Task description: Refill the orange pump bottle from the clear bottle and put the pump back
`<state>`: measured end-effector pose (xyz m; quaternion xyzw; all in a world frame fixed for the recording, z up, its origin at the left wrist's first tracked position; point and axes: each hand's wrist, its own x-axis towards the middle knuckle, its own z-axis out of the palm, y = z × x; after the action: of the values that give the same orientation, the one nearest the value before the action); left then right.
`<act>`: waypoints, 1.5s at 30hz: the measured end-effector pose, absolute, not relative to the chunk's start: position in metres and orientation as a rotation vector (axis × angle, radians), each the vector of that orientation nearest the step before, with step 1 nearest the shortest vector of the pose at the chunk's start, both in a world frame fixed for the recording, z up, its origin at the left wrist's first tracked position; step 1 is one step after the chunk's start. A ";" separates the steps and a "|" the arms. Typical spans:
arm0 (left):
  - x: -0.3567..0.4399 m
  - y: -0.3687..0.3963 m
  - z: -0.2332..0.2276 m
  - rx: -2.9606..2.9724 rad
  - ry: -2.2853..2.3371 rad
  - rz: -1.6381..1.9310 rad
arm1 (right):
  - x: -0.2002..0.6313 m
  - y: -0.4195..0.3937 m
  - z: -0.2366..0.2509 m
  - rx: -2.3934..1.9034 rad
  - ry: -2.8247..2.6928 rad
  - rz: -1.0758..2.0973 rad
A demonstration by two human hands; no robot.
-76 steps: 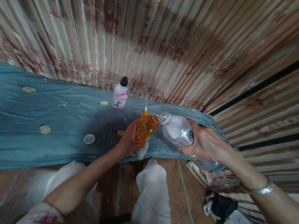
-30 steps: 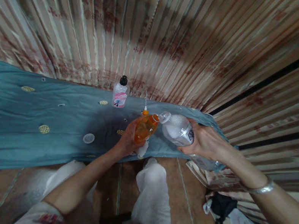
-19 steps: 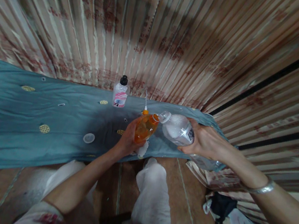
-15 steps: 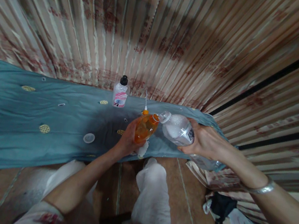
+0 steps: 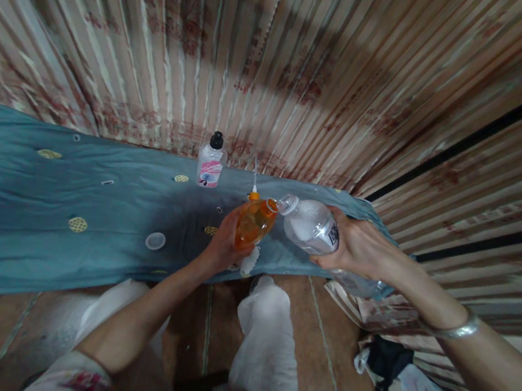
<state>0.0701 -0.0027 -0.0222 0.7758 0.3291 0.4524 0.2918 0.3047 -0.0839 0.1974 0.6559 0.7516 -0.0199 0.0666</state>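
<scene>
**Bottle mouths meet at frame centre**

The left hand [image 5: 225,243] grips an orange bottle [image 5: 254,222]; the right hand [image 5: 358,246] clasps a tilted clear bottle [image 5: 309,225], neck at the orange one's mouth. Misaligned mouths could spill onto the blue cloth [image 5: 39,190].

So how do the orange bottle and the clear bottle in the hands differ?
The orange bottle is small and tinted orange; the clear bottle is larger and colourless. The orange bottle stands almost upright in the left hand, while the clear bottle lies tilted in the right hand, its neck at the orange bottle's mouth. Both are see-through, uncapped and held above the blue cloth.
</scene>
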 end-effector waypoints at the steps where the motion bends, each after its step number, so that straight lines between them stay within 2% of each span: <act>1: 0.070 -0.003 -0.022 2.076 0.881 1.209 | 0.305 -0.084 0.197 1.975 2.274 -0.054; 45: 0.072 0.000 -0.033 2.035 0.878 1.207 | 0.305 -0.084 0.198 1.974 2.275 -0.066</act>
<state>0.0720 -0.0003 -0.0328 0.7681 0.3315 0.4557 0.3040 0.3045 -0.0838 0.1984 0.6539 0.7535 -0.0218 0.0644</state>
